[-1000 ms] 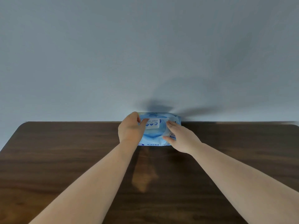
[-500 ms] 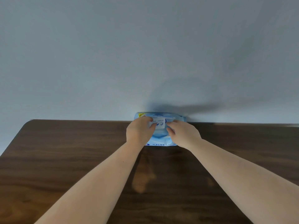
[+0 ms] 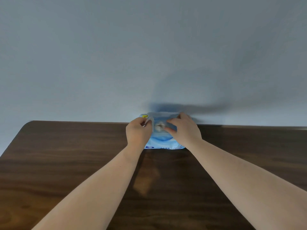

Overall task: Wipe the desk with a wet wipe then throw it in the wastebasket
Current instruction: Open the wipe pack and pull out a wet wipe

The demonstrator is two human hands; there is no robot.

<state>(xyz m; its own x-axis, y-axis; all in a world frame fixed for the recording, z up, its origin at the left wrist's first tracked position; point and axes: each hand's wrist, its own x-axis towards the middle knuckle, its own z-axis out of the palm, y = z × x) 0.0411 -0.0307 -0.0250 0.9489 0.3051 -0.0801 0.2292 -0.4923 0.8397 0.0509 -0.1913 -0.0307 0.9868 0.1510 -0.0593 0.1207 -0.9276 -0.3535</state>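
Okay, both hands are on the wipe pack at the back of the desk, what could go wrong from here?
1. The wipe pack lies at the desk's far edge against the wall; pulling upward might lift or drag the whole pack unless the right hand pins it.
2. The left hand pinches the peeled flap; letting go may let it fall back over the opening.
3. The bunched wipe at the opening could bring several sheets out together.

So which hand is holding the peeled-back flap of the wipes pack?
The left hand: it pinches the lifted flap at the wipes pack's left. The right hand lies on the pack beside the opening.
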